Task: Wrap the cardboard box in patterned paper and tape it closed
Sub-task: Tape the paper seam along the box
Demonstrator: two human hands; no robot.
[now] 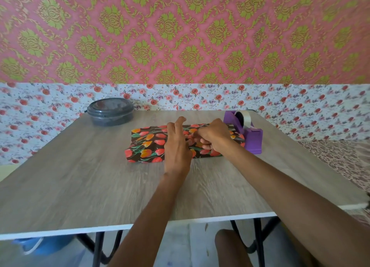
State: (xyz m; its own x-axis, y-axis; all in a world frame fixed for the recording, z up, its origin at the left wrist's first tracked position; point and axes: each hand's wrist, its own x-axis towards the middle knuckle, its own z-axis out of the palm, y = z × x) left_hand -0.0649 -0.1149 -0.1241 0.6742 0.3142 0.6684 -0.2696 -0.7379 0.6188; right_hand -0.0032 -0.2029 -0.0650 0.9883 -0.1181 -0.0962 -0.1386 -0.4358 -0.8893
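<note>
**Sam:** Where is the box?

**Mia:** The box (147, 153) lies flat on the table (80, 176), near the middle and a bit to the far side. The paper (143, 137) goes all round it. It is dark, with red and orange tulips. No cardboard shows.

**Sam:** What is the left hand doing?

**Mia:** The left hand (176, 144) lies over the middle of the box. Its fingers are straight and a little spread, and they point away from the person. It grips nothing.

**Sam:** And the right hand?

**Mia:** The right hand (214, 135) is on top of the box, just beside the left one. Its fingers curl in low over the paper, toward the left hand. I cannot tell if they pinch something or just press. That spot is blurry.

**Sam:** Where is the tape?

**Mia:** A purple tape holder (251, 138) stands at the right end of the box, close behind the right hand. I cannot tell if it touches the box. A roll of tape (245, 117) sits in the top of it.

**Sam:** What else is on the table?

**Mia:** A round grey tub (111, 112) with a lid on. It stands at the far left corner, well apart from the box. Behind the table is a wall (180, 36) with flower patterns.
</note>
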